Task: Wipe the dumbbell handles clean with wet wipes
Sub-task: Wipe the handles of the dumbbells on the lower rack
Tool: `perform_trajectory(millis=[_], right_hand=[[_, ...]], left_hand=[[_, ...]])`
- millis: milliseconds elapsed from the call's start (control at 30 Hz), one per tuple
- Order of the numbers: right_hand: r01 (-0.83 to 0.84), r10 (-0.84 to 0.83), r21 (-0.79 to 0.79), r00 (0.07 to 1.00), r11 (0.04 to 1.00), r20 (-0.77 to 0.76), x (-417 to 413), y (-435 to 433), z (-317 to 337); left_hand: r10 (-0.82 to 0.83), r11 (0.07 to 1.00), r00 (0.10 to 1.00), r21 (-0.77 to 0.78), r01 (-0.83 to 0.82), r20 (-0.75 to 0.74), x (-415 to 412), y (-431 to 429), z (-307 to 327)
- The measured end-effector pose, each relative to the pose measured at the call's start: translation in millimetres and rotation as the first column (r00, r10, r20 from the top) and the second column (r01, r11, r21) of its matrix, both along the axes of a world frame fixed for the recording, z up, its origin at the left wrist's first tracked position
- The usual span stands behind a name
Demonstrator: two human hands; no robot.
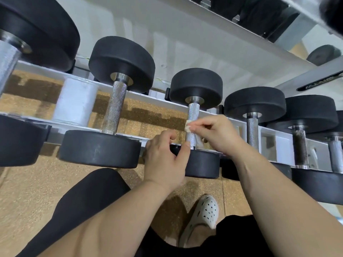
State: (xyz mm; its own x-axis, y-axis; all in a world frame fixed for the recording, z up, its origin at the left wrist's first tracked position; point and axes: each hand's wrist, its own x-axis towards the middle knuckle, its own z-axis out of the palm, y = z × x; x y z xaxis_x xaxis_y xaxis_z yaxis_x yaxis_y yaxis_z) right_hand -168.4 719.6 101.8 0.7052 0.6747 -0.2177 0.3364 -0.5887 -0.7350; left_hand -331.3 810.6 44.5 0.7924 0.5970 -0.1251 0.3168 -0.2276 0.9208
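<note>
A black dumbbell (196,86) lies across the white rack, its knurled steel handle (193,113) in the middle of the view. My right hand (217,135) pinches a small crumpled wet wipe (188,126) against that handle, about halfway along it. My left hand (165,158) rests on the dumbbell's near black head (203,164), thumb tip touching the base of the handle, fingers curled loosely. The lower part of the handle is partly hidden by both hands.
More black dumbbells lie side by side on the rack (78,102), one to the left (115,106) and several to the right (253,125); one right-hand handle (299,145) looks dark and rusty. An upper rack shelf (204,34) hangs overhead. My knee and a white clog (204,212) are below on the cork-coloured floor.
</note>
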Motion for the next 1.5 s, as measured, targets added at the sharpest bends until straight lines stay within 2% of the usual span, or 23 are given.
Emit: perform_trajectory(millis=[100, 167, 267, 367, 433, 567, 633, 700, 767, 833, 933, 1033, 1100, 1167, 1267, 1333, 1400, 1467, 1500], right_hand=[[0.242, -0.250, 0.181, 0.968, 0.953, 0.024, 9.3, 21.6, -10.1], [0.317, -0.316, 0.226, 0.948, 0.921, -0.040, 10.0, 24.7, -15.2], [0.286, -0.250, 0.173, 0.946, 0.942, -0.205, -2.7, 2.5, -16.3], [0.194, -0.162, 0.110, 0.954, 0.975, -0.252, -10.1, -16.5, -18.0], [0.253, -0.215, 0.124, 0.942, 0.960, -0.258, -3.7, -12.6, -20.2], [0.475, -0.364, 0.270, 0.854, 0.838, -0.370, 13.3, 19.1, -20.1], [0.468, -0.364, 0.257, 0.858, 0.845, -0.363, 13.9, 20.7, -19.4], [0.381, -0.288, 0.212, 0.884, 0.900, -0.368, 5.4, 7.5, -17.4], [0.254, -0.197, 0.129, 0.917, 0.958, -0.346, -5.7, -9.9, -16.3], [0.201, -0.166, 0.099, 0.944, 0.974, -0.285, -10.3, -15.1, -16.5], [0.253, -0.240, 0.200, 0.967, 0.947, -0.085, 3.0, 1.2, -16.7], [0.214, -0.245, 0.231, 0.962, 0.949, 0.117, 11.2, 19.3, -17.2], [0.133, -0.162, 0.163, 0.971, 0.978, 0.177, 6.8, 17.3, -15.2], [-0.031, 0.035, -0.022, 0.975, 0.999, 0.220, -0.2, 10.2, -11.5], [-0.199, 0.264, -0.250, 0.928, 0.947, 0.264, 1.6, 10.2, -0.4], [-0.170, 0.304, -0.332, 0.860, 0.928, 0.411, 5.9, 20.4, 7.7], [-0.091, 0.292, -0.381, 0.808, 0.920, 0.512, 6.5, 33.8, 15.8], [-0.088, 0.334, -0.488, 0.832, 0.868, 0.443, 3.3, 44.7, 22.3], [-0.147, 0.403, -0.555, 0.837, 0.819, 0.372, -0.2, 49.6, 26.3]], left_hand=[[-0.008, 1.000, 1.000, -0.009, 0.008, -0.019, 0.5, 0.7, 2.5], [0.011, 1.000, 0.999, -0.005, -0.011, -0.037, 0.8, 0.7, 3.6], [0.025, 0.999, 0.999, -0.039, -0.026, -0.027, 2.2, -0.6, 2.8], [0.055, 0.994, 0.998, -0.097, -0.057, -0.022, 3.6, 0.9, -2.9], [0.039, 0.991, 0.999, -0.127, -0.042, -0.025, 3.9, 3.0, -6.4], [0.064, 0.991, 0.998, -0.115, -0.064, -0.007, 4.5, 1.8, -6.3], [0.076, 0.991, 0.997, -0.112, -0.077, -0.018, 3.7, 0.6, -2.6], [0.073, 0.993, 0.996, -0.092, -0.077, -0.045, 3.0, 0.8, -2.3], [0.079, 0.995, 0.995, -0.055, -0.083, -0.063, 3.2, 1.4, -2.2], [0.089, 0.996, 0.994, -0.019, -0.090, -0.055, 3.1, 1.8, -2.6], [0.096, 0.995, 0.995, 0.007, -0.096, -0.034, 2.9, 2.3, -3.1], [0.095, 0.995, 0.995, 0.029, -0.094, -0.039, 2.1, 2.6, -0.1], [0.088, 0.995, 0.993, 0.060, -0.083, -0.077, 0.9, 3.5, 2.5], [0.057, 0.995, 0.990, 0.089, -0.046, -0.129, -0.9, 5.4, 6.9], [-0.011, 0.981, 0.978, 0.187, 0.050, -0.206, -1.1, 8.0, 14.5], [-0.037, 0.940, 0.976, 0.323, 0.107, -0.214, -3.5, 10.0, 23.5], [-0.046, 0.889, 0.987, 0.444, 0.110, -0.154, -11.4, 16.6, 37.0], [-0.034, 0.845, 0.994, 0.528, 0.083, -0.102, -23.2, 31.2, 52.3], [-0.017, 0.824, 0.996, 0.564, 0.064, -0.088, -30.6, 41.4, 59.0]])
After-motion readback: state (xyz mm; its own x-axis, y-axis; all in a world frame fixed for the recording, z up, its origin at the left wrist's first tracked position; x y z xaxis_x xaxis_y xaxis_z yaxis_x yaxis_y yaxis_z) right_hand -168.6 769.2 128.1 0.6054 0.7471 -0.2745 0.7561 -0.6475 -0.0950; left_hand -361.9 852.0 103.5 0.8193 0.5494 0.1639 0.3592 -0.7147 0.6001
